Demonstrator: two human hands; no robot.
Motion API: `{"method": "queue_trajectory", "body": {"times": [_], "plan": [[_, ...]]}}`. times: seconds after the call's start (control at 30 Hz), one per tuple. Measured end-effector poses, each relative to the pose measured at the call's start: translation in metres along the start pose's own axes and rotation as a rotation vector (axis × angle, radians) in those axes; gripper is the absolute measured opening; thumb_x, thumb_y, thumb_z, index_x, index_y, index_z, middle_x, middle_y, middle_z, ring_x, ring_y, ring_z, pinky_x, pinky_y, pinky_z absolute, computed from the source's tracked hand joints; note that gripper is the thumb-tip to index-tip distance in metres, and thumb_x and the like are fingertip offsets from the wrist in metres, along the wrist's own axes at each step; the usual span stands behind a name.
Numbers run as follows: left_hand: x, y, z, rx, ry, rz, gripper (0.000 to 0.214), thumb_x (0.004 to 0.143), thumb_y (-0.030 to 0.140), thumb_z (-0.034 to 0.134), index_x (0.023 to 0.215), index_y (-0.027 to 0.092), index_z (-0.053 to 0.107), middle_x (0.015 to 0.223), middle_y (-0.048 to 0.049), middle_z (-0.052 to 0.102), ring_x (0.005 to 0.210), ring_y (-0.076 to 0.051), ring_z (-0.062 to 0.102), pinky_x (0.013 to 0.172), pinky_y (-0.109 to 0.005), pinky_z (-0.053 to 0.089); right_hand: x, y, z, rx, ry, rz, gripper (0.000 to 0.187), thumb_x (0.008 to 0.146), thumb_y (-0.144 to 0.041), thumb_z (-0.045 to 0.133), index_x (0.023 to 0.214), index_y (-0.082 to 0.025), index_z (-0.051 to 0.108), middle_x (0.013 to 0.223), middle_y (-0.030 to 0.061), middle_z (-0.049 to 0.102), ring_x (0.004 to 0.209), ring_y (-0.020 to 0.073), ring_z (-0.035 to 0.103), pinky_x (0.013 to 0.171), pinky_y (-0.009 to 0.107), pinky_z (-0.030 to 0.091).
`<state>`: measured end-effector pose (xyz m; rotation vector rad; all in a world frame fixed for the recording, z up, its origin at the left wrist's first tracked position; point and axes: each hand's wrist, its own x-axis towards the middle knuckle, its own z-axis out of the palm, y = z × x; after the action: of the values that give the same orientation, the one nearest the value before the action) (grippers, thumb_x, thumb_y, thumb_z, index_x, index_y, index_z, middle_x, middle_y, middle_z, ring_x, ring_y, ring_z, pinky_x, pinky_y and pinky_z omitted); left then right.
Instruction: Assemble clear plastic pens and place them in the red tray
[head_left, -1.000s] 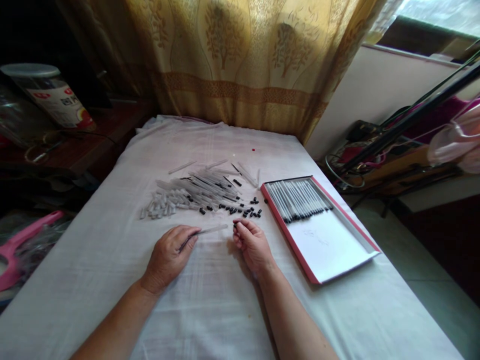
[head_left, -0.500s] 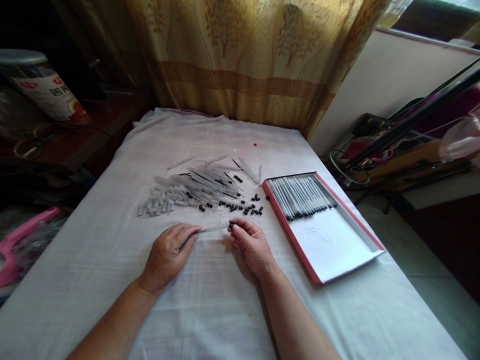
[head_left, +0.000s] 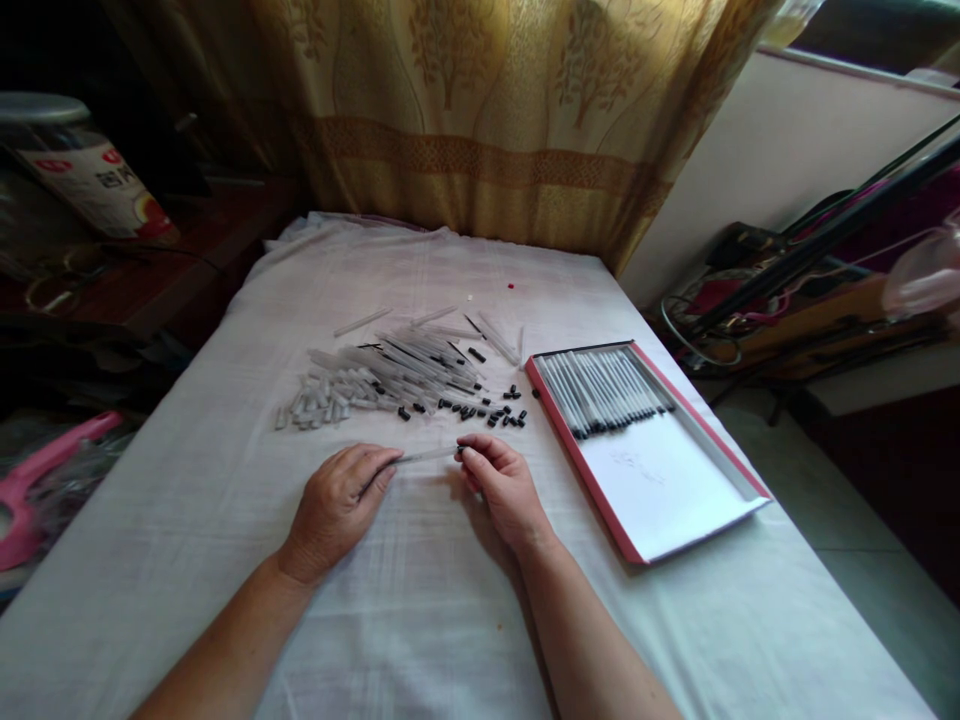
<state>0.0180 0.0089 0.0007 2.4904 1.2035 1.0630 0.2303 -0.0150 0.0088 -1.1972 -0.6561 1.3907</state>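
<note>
My left hand (head_left: 337,505) is closed around a thin clear pen tube (head_left: 426,456) that points right, low over the white cloth. My right hand (head_left: 504,488) pinches a small black end piece (head_left: 460,451) right at the tube's tip. Just beyond both hands lies a heap of clear tubes (head_left: 409,365), with short clear caps (head_left: 319,405) at its left and loose black end pieces (head_left: 495,413) at its right. To the right sits a red-rimmed shallow box (head_left: 675,505) holding a row of assembled pens (head_left: 604,390) at its far end.
The white cloth (head_left: 420,620) covers the table. A gold patterned curtain (head_left: 480,110) hangs behind. A labelled jar (head_left: 82,165) stands at the left, a pink plastic object (head_left: 37,480) lower left. Dark rods and clutter (head_left: 810,270) crowd the right.
My right hand moved left and brought the black end piece up against the tip of the tube held in my left hand. The view shifted slightly.
</note>
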Motion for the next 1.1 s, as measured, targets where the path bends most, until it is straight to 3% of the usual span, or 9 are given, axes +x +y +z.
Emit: {"method": "queue_trajectory", "body": {"times": [0.13, 0.3, 0.4, 0.7, 0.97, 1.1], "plan": [[0.000, -0.001, 0.000, 0.030, 0.000, 0.026, 0.019, 0.095, 0.024, 0.053, 0.106, 0.018, 0.067, 0.092, -0.0057, 0.071, 0.085, -0.019, 0.067, 0.078, -0.031, 0.053, 0.001, 0.002, -0.003, -0.102, -0.004, -0.050, 0.024, 0.067, -0.035, 0.076, 0.086, -0.020, 0.073, 0.071, -0.0001, 0.068, 0.051, 0.0088, 0.050, 0.049, 0.022, 0.040], [-0.001, -0.002, -0.001, 0.062, -0.007, 0.049, 0.021, 0.096, 0.025, 0.052, 0.109, 0.020, 0.068, 0.091, -0.0059, 0.070, 0.084, -0.019, 0.066, 0.076, -0.031, 0.054, 0.003, 0.004, -0.010, -0.406, -0.028, -0.331, 0.015, 0.075, -0.028, 0.067, 0.085, -0.022, 0.076, 0.082, 0.0033, 0.072, 0.074, 0.0177, 0.064, 0.069, 0.029, 0.051], [-0.001, -0.003, -0.002, 0.040, -0.008, 0.037, 0.021, 0.096, 0.025, 0.051, 0.109, 0.020, 0.068, 0.091, -0.0058, 0.070, 0.084, -0.018, 0.066, 0.076, -0.031, 0.054, 0.003, 0.005, -0.013, -0.524, -0.056, -0.419, 0.015, 0.080, -0.027, 0.063, 0.088, -0.023, 0.075, 0.085, 0.0038, 0.073, 0.080, 0.0188, 0.065, 0.076, 0.031, 0.051], [0.000, -0.003, -0.002, 0.015, -0.026, 0.018, 0.022, 0.096, 0.027, 0.051, 0.107, 0.021, 0.069, 0.091, -0.0056, 0.071, 0.084, -0.019, 0.067, 0.077, -0.032, 0.054, 0.001, 0.003, -0.012, -0.893, -0.015, -0.517, 0.026, 0.089, -0.034, 0.054, 0.069, -0.022, 0.066, 0.066, 0.0033, 0.065, 0.062, 0.0167, 0.058, 0.062, 0.027, 0.042], [0.000, -0.001, -0.001, 0.044, -0.011, 0.075, 0.020, 0.096, 0.029, 0.052, 0.103, 0.019, 0.069, 0.087, -0.0045, 0.073, 0.081, -0.019, 0.067, 0.075, -0.032, 0.053, 0.005, 0.007, -0.013, -0.966, 0.021, -0.546, 0.047, 0.093, -0.042, 0.043, 0.051, -0.022, 0.047, 0.051, 0.0002, 0.051, 0.051, 0.0134, 0.046, 0.055, 0.026, 0.031], [0.001, 0.002, -0.001, 0.032, -0.005, 0.079, 0.018, 0.096, 0.027, 0.053, 0.103, 0.020, 0.068, 0.088, -0.0045, 0.073, 0.082, -0.018, 0.067, 0.078, -0.031, 0.052, 0.005, 0.006, -0.012, -0.927, 0.021, -0.490, 0.053, 0.093, -0.047, 0.041, 0.046, -0.022, 0.044, 0.047, -0.0007, 0.047, 0.047, 0.0125, 0.043, 0.052, 0.026, 0.030]]}}
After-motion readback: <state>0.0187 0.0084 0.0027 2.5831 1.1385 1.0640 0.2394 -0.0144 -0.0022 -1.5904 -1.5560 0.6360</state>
